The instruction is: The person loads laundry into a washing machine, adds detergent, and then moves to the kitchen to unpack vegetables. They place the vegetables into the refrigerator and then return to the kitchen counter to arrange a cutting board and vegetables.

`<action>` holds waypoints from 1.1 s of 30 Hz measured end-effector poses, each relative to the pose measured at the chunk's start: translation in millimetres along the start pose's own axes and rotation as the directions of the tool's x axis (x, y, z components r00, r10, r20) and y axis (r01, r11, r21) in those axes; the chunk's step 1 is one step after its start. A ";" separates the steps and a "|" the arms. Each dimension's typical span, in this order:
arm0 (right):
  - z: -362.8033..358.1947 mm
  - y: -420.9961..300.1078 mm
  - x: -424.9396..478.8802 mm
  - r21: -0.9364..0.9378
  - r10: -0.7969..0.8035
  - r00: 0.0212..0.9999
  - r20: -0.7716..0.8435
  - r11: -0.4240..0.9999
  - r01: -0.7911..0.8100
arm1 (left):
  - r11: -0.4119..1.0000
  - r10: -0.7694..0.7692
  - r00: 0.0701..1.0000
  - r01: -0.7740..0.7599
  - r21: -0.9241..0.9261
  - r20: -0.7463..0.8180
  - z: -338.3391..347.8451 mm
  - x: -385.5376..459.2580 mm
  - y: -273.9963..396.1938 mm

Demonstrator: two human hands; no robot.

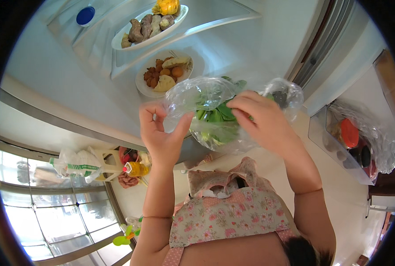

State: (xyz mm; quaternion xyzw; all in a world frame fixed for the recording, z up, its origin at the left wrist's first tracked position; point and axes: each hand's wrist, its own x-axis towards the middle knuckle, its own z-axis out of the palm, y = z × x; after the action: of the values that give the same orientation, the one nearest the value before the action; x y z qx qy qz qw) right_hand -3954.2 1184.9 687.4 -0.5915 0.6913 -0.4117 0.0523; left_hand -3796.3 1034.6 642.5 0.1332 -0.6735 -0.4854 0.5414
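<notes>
A clear plastic bag holding green leafy vegetables lies in front of me at the open refrigerator. My right hand is on the bag's right part, thumb and fingertips pinched close together at the leaves. At the left edge of the film is my left hand, its fingers curled and its thumb spread away from them. Whether the left fingers pinch the film cannot be made out. Beyond my right hand, another clear bag with something dark inside sits partly hidden.
Behind the bag stands a plate of dumplings and round brown pieces. A white oval dish of ginger and a small yellow pumpkin is on the shelf above. A blue-lidded container stands left. Right is a clear drawer bin.
</notes>
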 end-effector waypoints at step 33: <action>35.7 21.2 72.7 -0.293 -0.014 0.841 0.541 0.934 0.203 | 0.962 -0.172 0.963 0.210 0.176 -0.207 -12.8 12.9 10.6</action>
State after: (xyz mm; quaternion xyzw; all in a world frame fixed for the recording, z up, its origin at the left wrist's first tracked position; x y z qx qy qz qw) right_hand -3972.1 1103.3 680.8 -0.7206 0.6749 -0.1097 0.1148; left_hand -3786.5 1024.3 658.0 0.2963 -0.6474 -0.4517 0.5375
